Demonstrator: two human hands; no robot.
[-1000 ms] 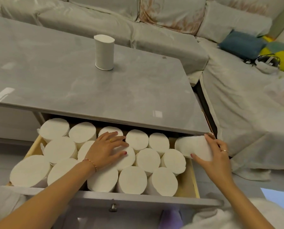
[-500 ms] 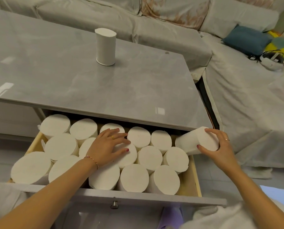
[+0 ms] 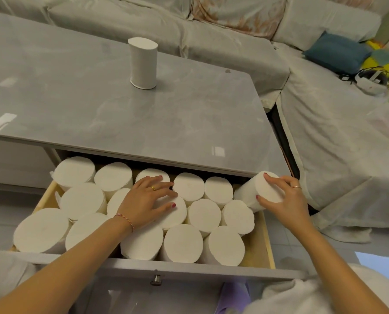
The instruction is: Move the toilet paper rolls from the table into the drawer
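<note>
Right hand (image 3: 286, 200): I see it grasping a tilted roll (image 3: 254, 193) by its upper end, thumb on the near side of the end face, fingers curled over the far side. That roll leans at the drawer's (image 3: 266, 241) far right corner, its lower end down among the packed rolls and its upper end level with the table's (image 3: 189, 123) near edge. A ring shows on one finger of this hand.

Left hand (image 3: 147, 200): released, palm down, fingers spread flat over the tops of the packed rolls (image 3: 182, 243) in the middle of the drawer. It presses on them and grips nothing. A ring on one finger, a braided bracelet (image 3: 125, 219) at the wrist.

Drawer: pulled out from under the table's near edge, wooden side walls, grey front panel with a small metal knob (image 3: 156, 279). The rolls stand upright, end faces up, in roughly three rows from the left wall nearly to the right wall. A strip of bare drawer floor shows along the right wall, just beside the near right roll.

Table top: one upright roll (image 3: 143, 63) stands alone toward the far edge, well apart from both hands and from the drawer.

Beyond the table: covered sofa (image 3: 223, 37) along the far and right sides, with a blue cushion (image 3: 336, 52) and a white headset (image 3: 370, 83) lying on the right section.
</note>
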